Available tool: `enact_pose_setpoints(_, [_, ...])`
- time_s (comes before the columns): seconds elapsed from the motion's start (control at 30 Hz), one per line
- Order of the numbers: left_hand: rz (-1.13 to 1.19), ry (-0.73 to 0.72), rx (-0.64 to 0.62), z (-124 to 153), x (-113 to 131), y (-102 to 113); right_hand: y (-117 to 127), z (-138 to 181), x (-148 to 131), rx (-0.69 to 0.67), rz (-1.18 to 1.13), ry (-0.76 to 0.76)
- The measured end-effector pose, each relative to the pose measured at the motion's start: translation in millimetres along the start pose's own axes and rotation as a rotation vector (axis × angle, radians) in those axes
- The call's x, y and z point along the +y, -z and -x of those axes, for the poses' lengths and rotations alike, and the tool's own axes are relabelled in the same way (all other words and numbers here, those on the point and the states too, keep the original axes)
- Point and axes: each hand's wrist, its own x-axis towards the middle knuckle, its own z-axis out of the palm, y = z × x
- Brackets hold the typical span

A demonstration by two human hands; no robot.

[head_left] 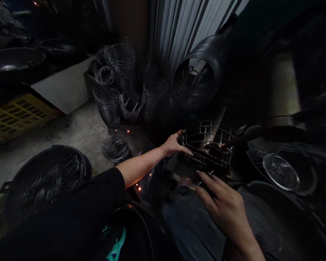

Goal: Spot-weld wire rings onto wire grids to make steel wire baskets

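Head view: my left hand (175, 145) grasps the wire basket (221, 137) by its left edge, apparently steadying it; whether my right hand (225, 201) pinches the thin rod (212, 173), I cannot tell.

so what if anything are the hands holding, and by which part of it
The left hand grips the basket by its left side. The right hand may be pinching a thin rod; where cannot be told.
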Motion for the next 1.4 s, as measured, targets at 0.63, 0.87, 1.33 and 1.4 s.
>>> enact_pose_setpoints(0.63, [-0.89, -0.282, -0.016, 78.3, 60.3, -27.2, -2.4, -0.7, -13.2, -0.195, 0.411, 0.052])
enact_pose_setpoints(0.87, [-0.878, -0.266, -0.01, 61.5, 67.7, -38.6, -1.1, -4.0, 13.6, 0.009, 0.329, 0.111])
enact_pose_setpoints(1.33, [-0.874, -0.192, 0.003, 26.6, 76.7, -45.4, 6.4, -29.8, 47.3, 0.001, 0.196, -0.002])
enact_pose_setpoints(1.4, [-0.877, -0.201, -0.003, 25.0, 76.5, -45.5, 5.5, -30.5, 47.2, 0.012, 0.189, -0.022])
